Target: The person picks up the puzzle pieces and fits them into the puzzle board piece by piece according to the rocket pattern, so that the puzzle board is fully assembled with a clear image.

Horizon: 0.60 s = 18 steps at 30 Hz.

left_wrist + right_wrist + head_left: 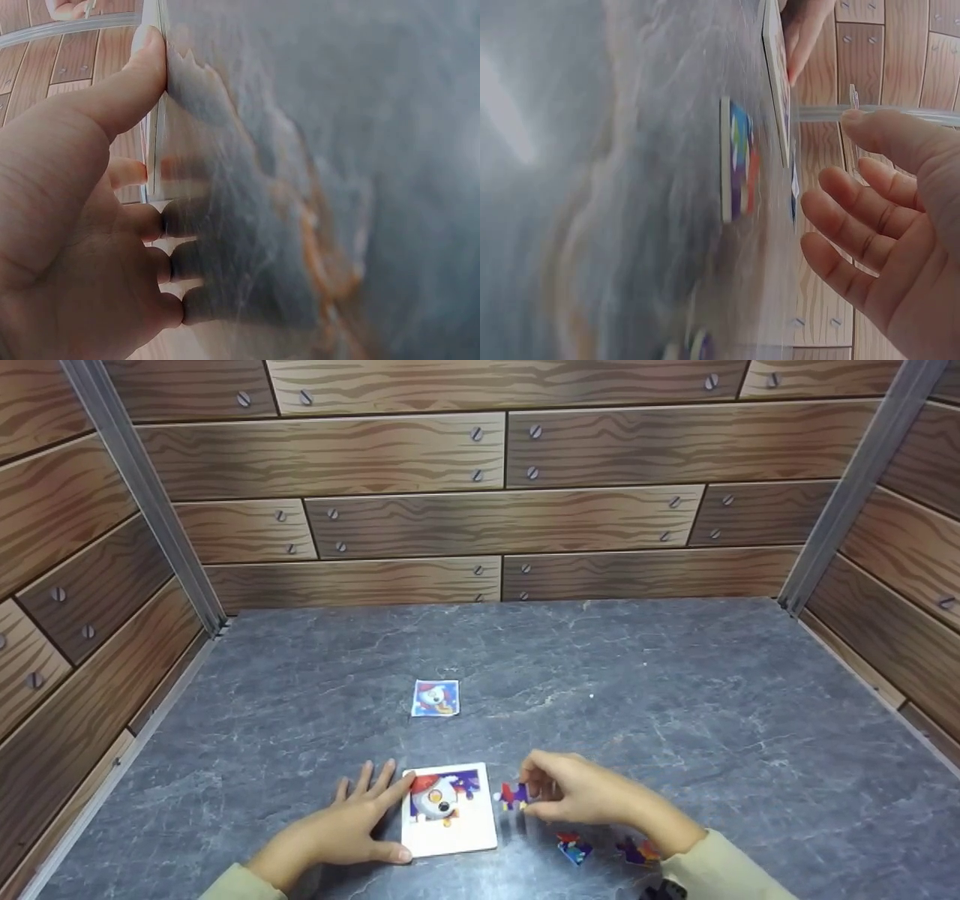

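Observation:
My left hand [346,826] lies spread at the left side of a square white jigsaw board [454,841], its index finger on the upper left corner and its thumb at the lower left. Fitted pieces on the board make a white round face with a red top; the lower part shows bare white. Just right of the board, my right hand [581,789] pinches a red and purple jigsaw piece [511,796] between thumb and fingers. The right wrist view shows this piece [853,96] edge-on at the thumb tip, above the table.
Two loose groups of colourful jigsaw pieces lie under the right forearm, one blue and red [574,849], another purple and orange [637,851]. A small picture card [435,698] with a similar face lies farther back. Wood-patterned walls [480,525] enclose the grey marbled table [675,682].

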Each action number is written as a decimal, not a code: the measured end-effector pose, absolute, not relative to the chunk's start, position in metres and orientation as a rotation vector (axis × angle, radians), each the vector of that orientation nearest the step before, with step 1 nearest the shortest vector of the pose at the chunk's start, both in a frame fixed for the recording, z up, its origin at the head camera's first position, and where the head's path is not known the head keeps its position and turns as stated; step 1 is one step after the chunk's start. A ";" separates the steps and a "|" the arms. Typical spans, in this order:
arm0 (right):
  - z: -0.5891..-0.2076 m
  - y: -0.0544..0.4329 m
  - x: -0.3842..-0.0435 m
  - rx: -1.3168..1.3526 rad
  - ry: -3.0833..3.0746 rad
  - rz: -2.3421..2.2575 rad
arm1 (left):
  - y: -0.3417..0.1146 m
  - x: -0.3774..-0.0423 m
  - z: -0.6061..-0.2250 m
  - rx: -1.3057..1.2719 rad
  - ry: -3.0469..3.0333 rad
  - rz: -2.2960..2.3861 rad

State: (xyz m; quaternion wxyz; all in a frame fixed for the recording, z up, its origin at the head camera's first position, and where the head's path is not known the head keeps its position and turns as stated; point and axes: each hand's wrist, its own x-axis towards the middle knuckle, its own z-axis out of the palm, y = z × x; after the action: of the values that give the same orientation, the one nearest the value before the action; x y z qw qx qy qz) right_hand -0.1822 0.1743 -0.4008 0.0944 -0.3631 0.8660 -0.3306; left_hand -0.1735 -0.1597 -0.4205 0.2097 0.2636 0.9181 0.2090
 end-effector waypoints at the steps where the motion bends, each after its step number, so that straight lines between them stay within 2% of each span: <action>1: -0.401 0.172 -0.182 -1.078 2.567 -0.972 | -0.160 -0.173 -0.420 0.734 2.553 0.581; 18: -0.409 0.127 -0.189 -1.084 2.669 -0.797 | -0.161 -0.173 -0.420 0.730 2.544 0.593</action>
State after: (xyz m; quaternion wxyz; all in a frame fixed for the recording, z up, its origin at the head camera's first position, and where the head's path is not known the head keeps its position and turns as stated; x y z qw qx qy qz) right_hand -0.1887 0.1272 -0.4087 0.0762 -0.3617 0.8903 -0.2659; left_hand -0.1727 -0.1615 -0.4196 0.2128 0.2630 0.9165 0.2136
